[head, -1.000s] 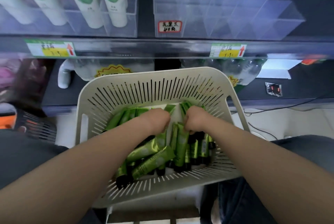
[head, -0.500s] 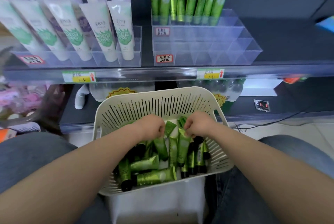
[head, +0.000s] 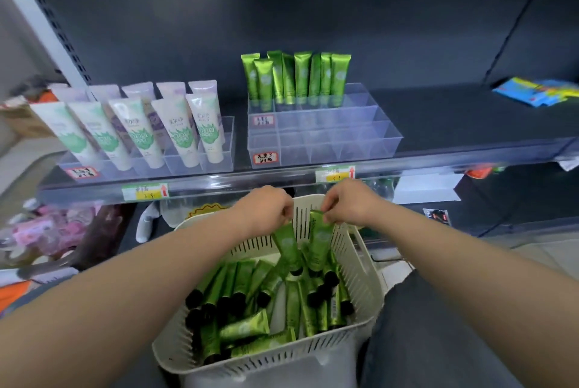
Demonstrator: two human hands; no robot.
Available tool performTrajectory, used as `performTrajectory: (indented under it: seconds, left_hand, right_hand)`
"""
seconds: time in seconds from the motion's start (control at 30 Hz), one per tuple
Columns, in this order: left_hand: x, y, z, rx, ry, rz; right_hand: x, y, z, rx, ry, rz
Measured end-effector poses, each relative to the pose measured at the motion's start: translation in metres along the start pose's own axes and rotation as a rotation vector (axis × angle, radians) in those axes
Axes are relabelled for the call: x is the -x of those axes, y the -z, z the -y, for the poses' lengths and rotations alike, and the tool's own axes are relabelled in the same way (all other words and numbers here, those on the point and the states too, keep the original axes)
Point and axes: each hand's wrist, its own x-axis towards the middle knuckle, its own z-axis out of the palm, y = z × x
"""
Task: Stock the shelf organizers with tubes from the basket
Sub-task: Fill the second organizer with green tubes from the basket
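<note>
Head cam: the slotted basket (head: 266, 356) sits below the shelf's front edge with a heap of green tubes (head: 244, 326) inside, black caps everywhere. Up on the shelf (head: 438, 118), the clear organizer (head: 329, 143) by the front edge only has its back row filled, with standing green tubes (head: 297, 77). The left organizer (head: 227, 136) holds white tubes (head: 178, 130). Half a second ago both hands were down in the heap; now they're up at the basket's far rim. The left grip (head: 263, 209) pinches one tube (head: 286, 243) by its crimped end and the right grip (head: 347, 202) pinches another tube (head: 319, 237), both hanging cap-down over the basket.
</note>
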Motion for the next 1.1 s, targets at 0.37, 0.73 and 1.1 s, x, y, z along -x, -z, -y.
performTrajectory:
  seconds: [0.37,0.73,1.1]
  left_hand:
    - [-0.034,0.069,-0.042,-0.051,-0.034,-0.153]
    - [-0.097,0.135,-0.077,-0.125,-0.079,-0.287]
    - [-0.169,0.18,-0.085,-0.17,-0.116,-0.436]
  right_hand:
    - [0.003,0.081,-0.015,-0.062,0.058,-0.215]
    - [-0.011,0.162,-0.038,-0.109,0.1,-0.391]
    - [-0.049,0.223,-0.05,-0.166,0.151,-0.533]
